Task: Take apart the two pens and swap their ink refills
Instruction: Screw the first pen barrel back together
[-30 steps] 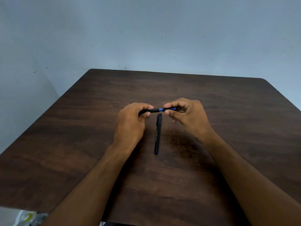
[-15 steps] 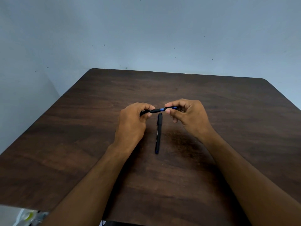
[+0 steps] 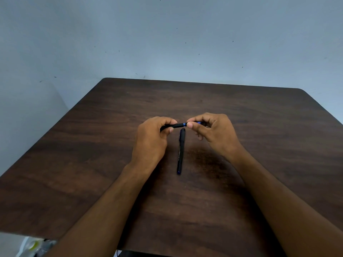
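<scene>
A black pen with a blue band (image 3: 178, 125) is held level above the dark wooden table (image 3: 92, 145). My left hand (image 3: 151, 141) grips its left part between thumb and fingers. My right hand (image 3: 213, 132) pinches its right part, where a bit of blue shows between the fingers. Most of that pen is hidden inside both hands. A second black pen (image 3: 180, 151) lies flat on the table just below, pointing towards me, its blue end nearest me. Neither hand touches it.
The table's far edge meets a pale blue-grey wall (image 3: 167, 43). Beyond the table's near left corner some pale clutter (image 3: 35, 246) shows on the floor.
My hands have drawn slightly closer on the held pen, so less of the blue band shows between them. The pen on the table has not moved.
</scene>
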A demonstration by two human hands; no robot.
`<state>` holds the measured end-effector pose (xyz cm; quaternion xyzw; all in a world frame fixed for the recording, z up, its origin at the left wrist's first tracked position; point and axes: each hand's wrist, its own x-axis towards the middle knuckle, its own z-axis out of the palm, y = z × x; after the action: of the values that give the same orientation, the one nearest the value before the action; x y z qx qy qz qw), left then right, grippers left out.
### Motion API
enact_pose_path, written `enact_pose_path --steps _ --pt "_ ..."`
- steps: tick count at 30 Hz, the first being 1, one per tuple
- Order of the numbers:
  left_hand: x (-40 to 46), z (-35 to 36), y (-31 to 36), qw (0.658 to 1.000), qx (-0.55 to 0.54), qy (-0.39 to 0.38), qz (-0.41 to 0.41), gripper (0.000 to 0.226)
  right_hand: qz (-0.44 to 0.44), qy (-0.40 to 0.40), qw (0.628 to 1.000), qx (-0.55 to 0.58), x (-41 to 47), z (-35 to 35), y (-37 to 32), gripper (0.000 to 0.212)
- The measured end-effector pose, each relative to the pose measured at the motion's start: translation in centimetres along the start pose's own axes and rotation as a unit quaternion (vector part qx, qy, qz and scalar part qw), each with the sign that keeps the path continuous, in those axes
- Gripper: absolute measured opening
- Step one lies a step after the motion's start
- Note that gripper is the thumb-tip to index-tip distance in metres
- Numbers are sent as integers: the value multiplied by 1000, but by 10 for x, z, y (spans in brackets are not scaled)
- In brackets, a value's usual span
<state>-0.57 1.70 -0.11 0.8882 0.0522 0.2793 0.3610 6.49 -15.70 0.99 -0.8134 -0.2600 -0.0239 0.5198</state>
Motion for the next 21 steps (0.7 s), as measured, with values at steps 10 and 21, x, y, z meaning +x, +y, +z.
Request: enact_pose_path --steps 10,21 --pt "0 -1 -1 1000 5 -4 -14 24 28 18 998 56 -2 -1 -2 36" --pt "0 -3 0 999 12 5 -30 25 41 35 997 53 -1 -2 1 27"
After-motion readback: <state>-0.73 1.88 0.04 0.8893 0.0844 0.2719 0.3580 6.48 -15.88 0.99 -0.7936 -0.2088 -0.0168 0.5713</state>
